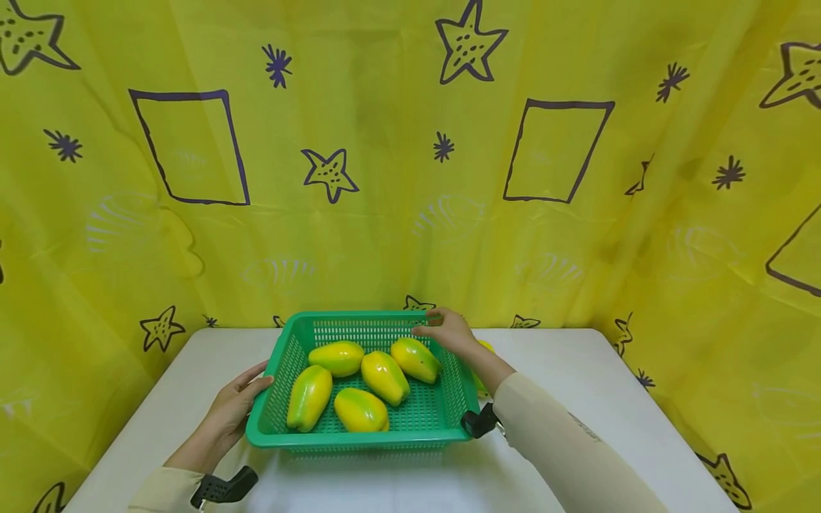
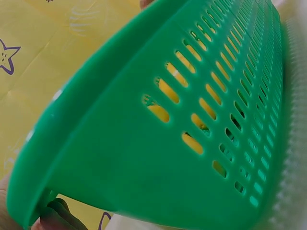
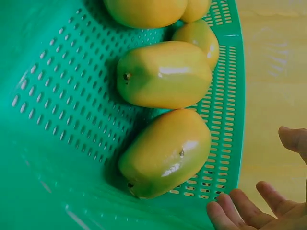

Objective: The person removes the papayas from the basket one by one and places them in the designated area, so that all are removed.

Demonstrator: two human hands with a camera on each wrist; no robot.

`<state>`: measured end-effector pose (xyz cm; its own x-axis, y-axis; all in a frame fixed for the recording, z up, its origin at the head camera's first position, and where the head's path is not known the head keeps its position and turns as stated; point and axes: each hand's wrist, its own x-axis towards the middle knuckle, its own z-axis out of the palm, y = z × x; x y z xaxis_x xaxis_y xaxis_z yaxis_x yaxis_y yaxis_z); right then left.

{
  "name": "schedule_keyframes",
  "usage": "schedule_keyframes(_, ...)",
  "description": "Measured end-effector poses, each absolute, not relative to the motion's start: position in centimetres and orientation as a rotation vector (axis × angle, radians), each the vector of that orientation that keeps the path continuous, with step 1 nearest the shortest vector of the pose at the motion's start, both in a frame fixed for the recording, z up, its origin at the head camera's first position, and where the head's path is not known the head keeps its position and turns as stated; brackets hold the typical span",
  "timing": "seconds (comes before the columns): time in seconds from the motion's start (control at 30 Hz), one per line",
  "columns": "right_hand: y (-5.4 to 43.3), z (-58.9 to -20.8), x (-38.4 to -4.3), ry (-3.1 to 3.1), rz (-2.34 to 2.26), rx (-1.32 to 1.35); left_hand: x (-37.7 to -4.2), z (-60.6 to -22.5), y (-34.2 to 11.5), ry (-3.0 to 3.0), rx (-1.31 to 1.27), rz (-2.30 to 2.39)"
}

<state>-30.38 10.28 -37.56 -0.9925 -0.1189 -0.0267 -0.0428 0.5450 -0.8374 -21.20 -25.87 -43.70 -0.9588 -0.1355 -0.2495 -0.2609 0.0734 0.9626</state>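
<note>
A green plastic basket (image 1: 359, 439) holds several shiny yellow-green papayas (image 1: 385, 377) lying loose on its slotted bottom. My left hand (image 1: 232, 402) grips the basket's left rim, its thumb over the edge; in the left wrist view its fingertips (image 2: 60, 215) show below the rim. Over the back right corner, my right hand (image 1: 451, 331) has its fingers spread and holds nothing. The right wrist view has those fingers (image 3: 247, 211) beside the basket's rim, a short way from the nearest papaya (image 3: 168, 153).
Another yellow fruit (image 1: 482, 385) lies outside the basket on the right, mostly hidden by the right forearm. Everything stands on a white table (image 1: 564, 363). A yellow curtain (image 1: 385, 242) with star drawings hangs behind and along both sides.
</note>
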Motion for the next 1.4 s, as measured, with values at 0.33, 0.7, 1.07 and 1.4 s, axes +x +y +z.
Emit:
schedule_keyframes(0.33, 9.4, -38.6, -31.1, 2.684, -1.33, -0.225, -21.2, -43.7, -25.9, 2.236, -0.414, 2.044)
schedule_keyframes(0.7, 9.0, -39.5, -31.6, 2.742, -1.194, -0.283, -21.2, -43.8, -26.0, 2.214, -0.429, 2.064)
schedule_keyframes(1.07, 8.7, -40.2, -31.7, 2.725, -1.139, -0.317, -21.0, -43.8, -25.9, 2.165, -0.437, 2.089)
schedule_keyframes(1.4, 8.5, -40.7, -32.1, 2.741, -1.101, -0.338, -21.4, -43.9, -25.9, 2.187, -0.452, 2.084)
